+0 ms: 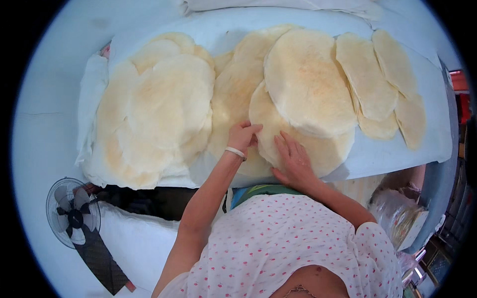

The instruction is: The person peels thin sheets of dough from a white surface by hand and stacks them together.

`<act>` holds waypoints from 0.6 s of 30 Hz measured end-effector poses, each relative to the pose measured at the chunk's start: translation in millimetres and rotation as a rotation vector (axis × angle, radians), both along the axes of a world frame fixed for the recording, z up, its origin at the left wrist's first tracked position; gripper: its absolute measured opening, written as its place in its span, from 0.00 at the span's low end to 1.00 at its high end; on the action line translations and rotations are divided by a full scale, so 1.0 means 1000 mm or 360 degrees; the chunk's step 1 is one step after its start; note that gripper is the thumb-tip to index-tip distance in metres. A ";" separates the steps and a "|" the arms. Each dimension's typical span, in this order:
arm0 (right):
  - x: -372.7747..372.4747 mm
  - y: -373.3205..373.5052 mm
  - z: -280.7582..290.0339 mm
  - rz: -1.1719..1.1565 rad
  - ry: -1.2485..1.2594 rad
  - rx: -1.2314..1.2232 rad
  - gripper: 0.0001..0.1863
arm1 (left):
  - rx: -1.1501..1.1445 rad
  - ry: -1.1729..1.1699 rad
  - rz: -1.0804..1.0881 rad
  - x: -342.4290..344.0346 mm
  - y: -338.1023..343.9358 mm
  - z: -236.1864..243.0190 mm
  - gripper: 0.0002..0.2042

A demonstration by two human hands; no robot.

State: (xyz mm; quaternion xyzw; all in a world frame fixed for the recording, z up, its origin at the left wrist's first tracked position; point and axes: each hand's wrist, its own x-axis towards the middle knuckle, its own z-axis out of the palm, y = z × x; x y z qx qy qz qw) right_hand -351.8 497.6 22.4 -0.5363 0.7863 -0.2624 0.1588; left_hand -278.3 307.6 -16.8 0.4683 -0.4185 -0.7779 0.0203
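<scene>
The rounds (313, 79) before me are cream, blotched golden-brown toward the middle; the ovals (365, 74) are a more even pale tan. My cloth (427, 124) is pale blue, my top (288, 238) white with scattered pink-red specks, my wristband (235, 152) white, the fan (74, 217) grey and black

No text, label, brand, number or sign can be read in this head view. On the bundle wrapped in clear, crinkled plastic (395, 216) at lower right, and on the bright red objects (462, 99) near the right rim, details are too small and blurred for any print to be made out.
</scene>
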 end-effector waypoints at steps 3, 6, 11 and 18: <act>0.000 0.000 -0.006 0.0024 0.0014 0.0080 0.39 | -0.0132 -0.0013 -0.0010 -0.010 0.012 0.003 0.05; -0.002 0.001 -0.007 -0.0113 0.0059 -0.0238 0.35 | -0.0347 0.0256 0.0014 -0.017 0.034 0.022 0.07; -0.065 0.018 0.016 -0.0272 -0.0361 -0.0012 0.23 | -0.0823 0.0214 0.0455 0.032 0.076 0.026 0.10; -0.113 0.001 0.105 -0.0070 -0.0391 -0.0257 0.19 | -0.0607 -0.0290 0.1059 0.112 0.077 -0.011 0.29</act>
